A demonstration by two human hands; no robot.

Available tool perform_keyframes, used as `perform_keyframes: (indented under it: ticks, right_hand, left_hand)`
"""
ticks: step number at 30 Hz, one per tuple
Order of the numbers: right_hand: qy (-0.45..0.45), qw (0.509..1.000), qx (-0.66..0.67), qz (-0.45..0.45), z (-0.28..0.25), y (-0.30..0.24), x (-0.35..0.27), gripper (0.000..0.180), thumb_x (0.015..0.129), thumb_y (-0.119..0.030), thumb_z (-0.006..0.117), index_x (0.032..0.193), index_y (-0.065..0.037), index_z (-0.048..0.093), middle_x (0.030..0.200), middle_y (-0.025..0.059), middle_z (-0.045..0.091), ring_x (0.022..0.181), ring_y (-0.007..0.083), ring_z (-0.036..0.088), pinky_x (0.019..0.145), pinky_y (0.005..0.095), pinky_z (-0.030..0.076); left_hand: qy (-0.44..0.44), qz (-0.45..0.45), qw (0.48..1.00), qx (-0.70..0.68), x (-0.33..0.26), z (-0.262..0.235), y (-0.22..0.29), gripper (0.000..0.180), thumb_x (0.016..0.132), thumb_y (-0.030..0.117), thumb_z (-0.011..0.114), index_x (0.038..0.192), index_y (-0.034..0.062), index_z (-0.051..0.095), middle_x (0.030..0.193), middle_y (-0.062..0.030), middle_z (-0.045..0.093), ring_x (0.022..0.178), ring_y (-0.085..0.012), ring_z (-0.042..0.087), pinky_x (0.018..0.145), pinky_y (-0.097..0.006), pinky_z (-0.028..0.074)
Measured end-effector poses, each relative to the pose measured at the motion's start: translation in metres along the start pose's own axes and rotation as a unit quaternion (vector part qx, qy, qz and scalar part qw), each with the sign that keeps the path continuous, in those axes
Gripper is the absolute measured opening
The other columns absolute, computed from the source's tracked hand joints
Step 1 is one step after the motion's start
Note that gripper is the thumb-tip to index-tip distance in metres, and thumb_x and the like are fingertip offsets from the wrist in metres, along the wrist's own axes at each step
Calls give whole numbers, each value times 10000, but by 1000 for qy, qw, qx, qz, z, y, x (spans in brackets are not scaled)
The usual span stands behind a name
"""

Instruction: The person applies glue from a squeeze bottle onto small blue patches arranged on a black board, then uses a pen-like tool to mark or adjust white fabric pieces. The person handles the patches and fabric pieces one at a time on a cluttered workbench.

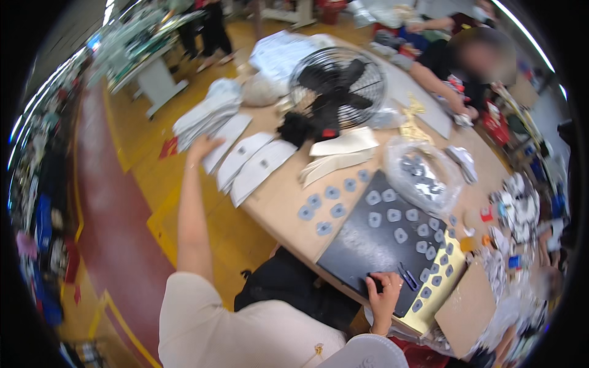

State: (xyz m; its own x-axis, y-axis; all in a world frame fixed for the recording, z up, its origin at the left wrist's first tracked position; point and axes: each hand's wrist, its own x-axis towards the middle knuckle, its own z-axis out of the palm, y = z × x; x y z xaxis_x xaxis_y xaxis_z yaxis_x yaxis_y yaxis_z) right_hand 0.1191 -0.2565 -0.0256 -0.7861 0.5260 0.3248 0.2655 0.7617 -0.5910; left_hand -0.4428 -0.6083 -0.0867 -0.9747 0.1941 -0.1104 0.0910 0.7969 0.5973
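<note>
My left hand (204, 149) is stretched out to the far left corner of the table, at the near end of a stack of white fabric pieces (205, 116). Its thumb stands apart from the fingers, and the fingertips are partly blurred. Beside it, more white cut pieces (261, 162) overlap along the table edge, some with a small dark mark. My right hand (385, 295) rests loosely curled on the black mat (350, 254), with nothing visible in it. Dark blue thread snips (408, 277) lie right by its fingers. Small grey patches (394, 215) are spread over the mat.
A black fan (337, 89) stands at the table's back. Nearby lie cream strips (343, 150) and a clear plastic bag (423, 175) with grey pieces. More patches sit on a yellow sheet (429, 306) beside a cardboard piece (466, 306). Across the table, a person (454, 73) works.
</note>
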Motion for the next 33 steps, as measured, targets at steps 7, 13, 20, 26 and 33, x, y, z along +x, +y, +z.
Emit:
perform_keyframes:
  ticks: [7,13,20,26,33]
  right_hand:
    - [22,1000,-8,-1,-1,-3,4,139,726,-140,743,803,-74,649,777,62,565,786,235,509,739,349,349]
    - [25,999,-18,-16,2,0,4,140,737,-175,741,800,-82,658,760,46,567,763,224,514,743,348,353]
    - [59,998,23,-9,-1,-1,1,104,756,-122,717,825,-67,661,788,60,579,763,245,529,733,351,381]
    - [42,986,159,-6,-4,-28,21,127,772,-107,708,883,-59,670,851,76,616,777,252,557,697,340,429]
    - [14,942,310,-124,-4,-102,63,274,805,-116,688,1070,-54,653,1003,118,605,924,270,592,827,350,470]
  left_hand:
    - [-51,-25,998,23,-19,-18,75,1084,510,506,837,1229,-203,443,1196,-331,548,1080,-365,593,919,-374,463]
    - [-22,29,999,15,-11,-12,72,1030,542,486,828,1226,-191,459,1150,-334,570,1059,-358,602,900,-380,472]
    - [155,71,968,184,-58,-53,102,801,627,398,789,1226,-65,528,1146,-269,605,1031,-357,616,889,-392,471]
    - [204,161,959,-115,-179,-116,175,609,719,250,756,1206,-23,511,1102,-193,619,1005,-282,613,866,-366,482]
    - [-276,200,723,-601,-286,-20,221,945,635,249,783,1401,30,274,1096,-163,566,946,-239,618,837,-376,541]
